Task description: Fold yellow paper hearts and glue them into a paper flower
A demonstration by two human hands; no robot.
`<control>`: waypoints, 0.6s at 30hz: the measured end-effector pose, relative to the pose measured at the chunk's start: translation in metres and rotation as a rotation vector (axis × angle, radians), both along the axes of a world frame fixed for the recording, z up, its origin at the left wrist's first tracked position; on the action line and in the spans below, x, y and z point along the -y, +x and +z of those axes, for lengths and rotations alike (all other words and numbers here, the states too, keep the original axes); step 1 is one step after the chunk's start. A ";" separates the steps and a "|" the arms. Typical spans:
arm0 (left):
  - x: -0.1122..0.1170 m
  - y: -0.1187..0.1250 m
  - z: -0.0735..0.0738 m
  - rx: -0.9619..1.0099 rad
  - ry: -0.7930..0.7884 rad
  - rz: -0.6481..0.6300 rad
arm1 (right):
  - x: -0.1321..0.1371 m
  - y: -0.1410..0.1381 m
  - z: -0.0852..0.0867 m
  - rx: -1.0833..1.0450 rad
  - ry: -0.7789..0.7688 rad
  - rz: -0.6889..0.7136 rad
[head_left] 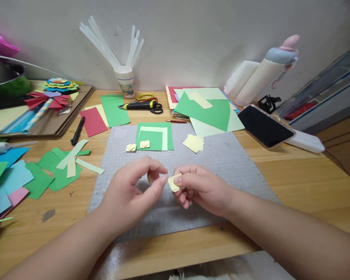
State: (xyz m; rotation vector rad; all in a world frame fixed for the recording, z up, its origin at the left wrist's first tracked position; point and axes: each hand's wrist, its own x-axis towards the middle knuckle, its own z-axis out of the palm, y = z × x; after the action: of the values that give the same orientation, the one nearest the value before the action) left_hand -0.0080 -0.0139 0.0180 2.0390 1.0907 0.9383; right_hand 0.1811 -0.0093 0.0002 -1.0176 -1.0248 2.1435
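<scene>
Toward the near edge of the bench (297,175), your right grip (205,186) pinches the yellow paper (172,184), corner toward your left grip (135,192), thumb and finger parted. Long axis unclear.

A grey cutting mat (236,171) lies by the near edge of a wooden bench (297,175). Above it, the right hand (207,188) pinches a small folded yellow paper (173,184); the left hand (134,190), thumb parted from fingers, is close beside. Toward the mat's far edge: paper hearts (145,144), left; yellow squares (194,143), right. A cup (126,84) of white strips (102,44) stands at the bench's far edge.
</scene>
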 end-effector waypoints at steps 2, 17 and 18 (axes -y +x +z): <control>0.000 -0.001 -0.001 -0.026 0.178 -0.046 | 0.001 -0.001 0.000 -0.080 -0.096 -0.003; -0.005 0.005 -0.009 0.433 -0.666 0.168 | 0.003 -0.003 -0.003 0.125 0.364 -0.225; -0.005 0.006 -0.009 0.465 -0.740 0.168 | 0.004 -0.004 -0.003 0.141 0.427 -0.250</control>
State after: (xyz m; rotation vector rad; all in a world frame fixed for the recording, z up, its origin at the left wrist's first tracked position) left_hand -0.0020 -0.0087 0.0086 1.0819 1.1303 0.8563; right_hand 0.1770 -0.0134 -0.0025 -1.0307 -1.2782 1.5819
